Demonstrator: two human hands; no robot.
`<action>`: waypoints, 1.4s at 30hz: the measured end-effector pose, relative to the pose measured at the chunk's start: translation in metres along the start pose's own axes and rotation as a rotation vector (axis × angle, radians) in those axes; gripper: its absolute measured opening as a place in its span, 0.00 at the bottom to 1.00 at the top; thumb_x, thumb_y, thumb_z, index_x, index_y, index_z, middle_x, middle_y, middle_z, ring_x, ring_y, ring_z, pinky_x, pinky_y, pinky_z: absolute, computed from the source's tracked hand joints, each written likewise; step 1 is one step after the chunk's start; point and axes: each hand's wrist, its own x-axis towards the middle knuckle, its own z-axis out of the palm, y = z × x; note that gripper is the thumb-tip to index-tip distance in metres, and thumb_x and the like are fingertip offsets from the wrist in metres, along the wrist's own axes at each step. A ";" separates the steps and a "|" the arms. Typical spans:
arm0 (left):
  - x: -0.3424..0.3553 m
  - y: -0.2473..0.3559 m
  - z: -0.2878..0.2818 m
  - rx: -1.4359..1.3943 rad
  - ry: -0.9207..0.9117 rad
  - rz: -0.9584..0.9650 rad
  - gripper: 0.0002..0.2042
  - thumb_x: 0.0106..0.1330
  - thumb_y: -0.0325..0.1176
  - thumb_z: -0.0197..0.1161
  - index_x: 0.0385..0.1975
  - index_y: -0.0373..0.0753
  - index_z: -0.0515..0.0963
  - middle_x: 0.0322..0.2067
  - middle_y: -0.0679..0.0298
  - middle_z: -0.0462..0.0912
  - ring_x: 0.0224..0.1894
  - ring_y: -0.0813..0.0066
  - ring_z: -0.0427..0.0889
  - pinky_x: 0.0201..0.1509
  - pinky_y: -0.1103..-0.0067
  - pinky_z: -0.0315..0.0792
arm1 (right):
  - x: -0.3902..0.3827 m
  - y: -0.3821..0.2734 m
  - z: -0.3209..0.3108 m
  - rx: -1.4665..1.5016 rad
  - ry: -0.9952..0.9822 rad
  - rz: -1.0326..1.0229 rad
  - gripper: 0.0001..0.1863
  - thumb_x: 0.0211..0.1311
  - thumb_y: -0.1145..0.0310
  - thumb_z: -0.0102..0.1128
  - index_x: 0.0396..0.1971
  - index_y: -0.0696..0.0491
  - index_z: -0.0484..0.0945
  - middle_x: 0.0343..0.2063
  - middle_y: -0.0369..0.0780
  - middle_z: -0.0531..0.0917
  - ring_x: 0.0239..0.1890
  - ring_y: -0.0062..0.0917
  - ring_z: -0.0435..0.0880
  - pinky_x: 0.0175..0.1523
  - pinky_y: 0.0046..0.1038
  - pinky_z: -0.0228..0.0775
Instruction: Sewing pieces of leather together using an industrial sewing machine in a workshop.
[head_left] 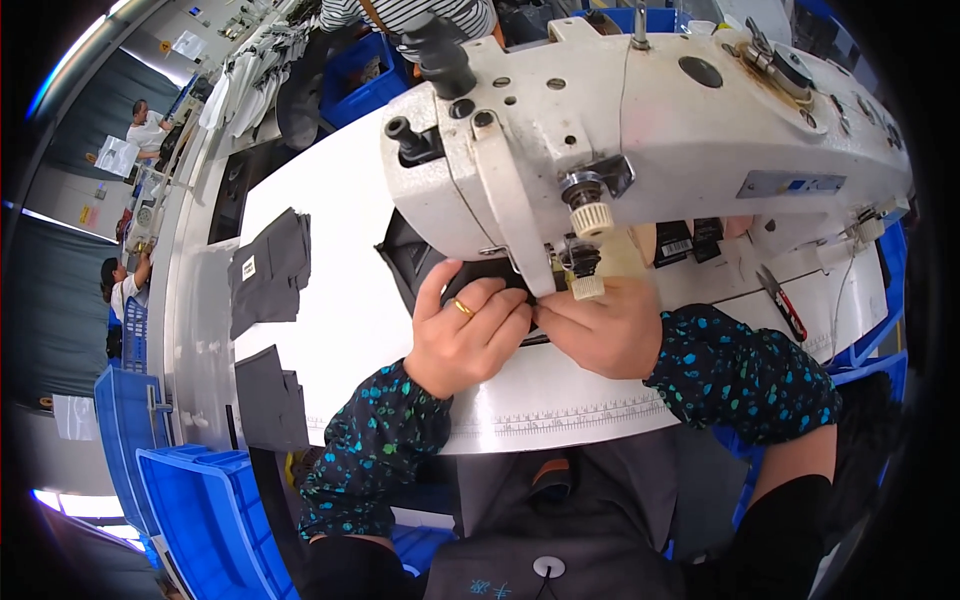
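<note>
A dark cloth piece lies on the white table, under the head of the big white sewing machine. The machine hides much of it, so I cannot tell its full shape. One corner pokes out on the left side.

Both hands are at the near edge of the cloth. The left hand, with a gold ring on it, has its fingers bent, and the tips look to be pinching the edge. The right hand comes in close beside it, and its tips look to be pinching the same edge too. The very ends of the fingers are small and partly hidden.

The cloth looks light and easy to bend. It should not break, but it may crease or slip crooked on the smooth table. A soft pinch at the near edge is a good hold, with a flat hand on the left corner to stop it turning. Hard pulling could make it bunch up. Fingers should keep away from the middle, under the machine head.

More grey cloth pieces lie in a pile on the left. Little black tags and red-and-black snips lie to the right.
</note>
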 end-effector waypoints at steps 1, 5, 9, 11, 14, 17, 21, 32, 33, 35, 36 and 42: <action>0.002 0.003 -0.007 -0.014 -0.111 -0.028 0.07 0.54 0.31 0.63 0.33 0.44 0.81 0.38 0.69 0.85 0.44 0.76 0.82 0.64 0.61 0.68 | -0.001 -0.002 -0.002 -0.004 -0.094 -0.023 0.12 0.46 0.71 0.61 0.34 0.55 0.82 0.29 0.35 0.78 0.28 0.24 0.81 0.29 0.26 0.72; -0.002 0.027 -0.029 -0.158 -0.511 -0.221 0.15 0.55 0.30 0.65 0.44 0.41 0.83 0.47 0.67 0.84 0.50 0.69 0.82 0.68 0.57 0.65 | -0.011 -0.023 0.000 -0.186 -0.259 -0.090 0.13 0.47 0.69 0.60 0.33 0.59 0.84 0.34 0.45 0.85 0.24 0.25 0.81 0.29 0.24 0.72; 0.004 0.020 -0.046 -0.297 -0.549 -0.302 0.17 0.58 0.26 0.67 0.49 0.39 0.81 0.51 0.66 0.82 0.53 0.65 0.80 0.63 0.61 0.65 | -0.015 -0.034 -0.005 -0.184 -0.313 -0.057 0.11 0.53 0.67 0.66 0.31 0.59 0.84 0.39 0.47 0.87 0.24 0.22 0.80 0.27 0.25 0.70; 0.010 0.022 -0.033 -0.247 -0.442 -0.370 0.17 0.59 0.26 0.66 0.50 0.39 0.81 0.51 0.65 0.82 0.53 0.65 0.79 0.63 0.61 0.65 | -0.015 -0.036 -0.005 -0.189 -0.349 -0.057 0.11 0.56 0.65 0.66 0.31 0.59 0.84 0.41 0.49 0.87 0.22 0.23 0.80 0.27 0.25 0.70; 0.007 0.022 -0.013 -0.155 -0.333 -0.414 0.19 0.60 0.25 0.66 0.53 0.39 0.79 0.49 0.65 0.80 0.54 0.62 0.77 0.62 0.62 0.66 | -0.016 -0.037 -0.004 -0.161 -0.343 -0.029 0.12 0.57 0.64 0.67 0.32 0.58 0.84 0.40 0.48 0.87 0.22 0.23 0.80 0.27 0.25 0.70; -0.007 0.020 -0.004 -0.241 -0.413 -0.336 0.19 0.57 0.29 0.66 0.51 0.42 0.81 0.51 0.67 0.79 0.57 0.66 0.76 0.66 0.60 0.64 | -0.016 -0.037 -0.005 -0.174 -0.338 -0.023 0.12 0.57 0.63 0.67 0.33 0.58 0.85 0.41 0.48 0.87 0.21 0.23 0.80 0.27 0.25 0.71; -0.012 0.019 -0.005 -0.249 -0.373 -0.286 0.19 0.54 0.26 0.67 0.48 0.42 0.83 0.51 0.67 0.81 0.58 0.65 0.78 0.63 0.62 0.66 | -0.017 -0.036 -0.005 -0.158 -0.364 -0.013 0.13 0.58 0.63 0.67 0.34 0.59 0.84 0.41 0.49 0.87 0.21 0.23 0.80 0.27 0.25 0.71; -0.007 -0.010 0.018 -0.288 -0.339 -0.297 0.17 0.54 0.23 0.66 0.46 0.41 0.83 0.40 0.65 0.82 0.45 0.63 0.81 0.52 0.63 0.69 | -0.011 -0.017 0.010 -0.153 -0.268 0.071 0.07 0.55 0.70 0.60 0.29 0.57 0.82 0.27 0.40 0.83 0.19 0.25 0.82 0.21 0.30 0.70; -0.003 -0.012 0.022 -0.277 -0.227 -0.276 0.11 0.55 0.23 0.66 0.38 0.40 0.84 0.33 0.62 0.82 0.35 0.60 0.82 0.43 0.63 0.72 | -0.011 -0.014 0.011 -0.155 -0.270 0.074 0.07 0.55 0.70 0.60 0.29 0.57 0.82 0.27 0.40 0.83 0.19 0.25 0.82 0.21 0.30 0.70; -0.006 -0.020 0.026 -0.285 -0.333 -0.341 0.09 0.53 0.24 0.66 0.35 0.41 0.84 0.31 0.62 0.82 0.35 0.59 0.82 0.46 0.65 0.71 | -0.011 -0.008 0.014 -0.102 -0.266 0.095 0.05 0.56 0.70 0.59 0.27 0.55 0.81 0.22 0.37 0.81 0.19 0.27 0.82 0.21 0.32 0.70; -0.007 -0.023 0.029 -0.290 -0.439 -0.407 0.08 0.51 0.25 0.66 0.32 0.43 0.84 0.28 0.62 0.83 0.34 0.58 0.82 0.49 0.67 0.71 | -0.011 -0.006 0.015 -0.103 -0.266 0.097 0.05 0.56 0.70 0.59 0.27 0.55 0.81 0.22 0.37 0.81 0.19 0.27 0.82 0.21 0.32 0.70; -0.001 -0.032 0.041 -0.215 -0.198 -0.312 0.04 0.54 0.25 0.68 0.21 0.38 0.79 0.18 0.58 0.79 0.22 0.56 0.82 0.25 0.67 0.74 | -0.009 -0.003 0.015 -0.133 -0.266 0.088 0.04 0.55 0.70 0.59 0.26 0.54 0.80 0.16 0.36 0.79 0.19 0.30 0.82 0.22 0.33 0.70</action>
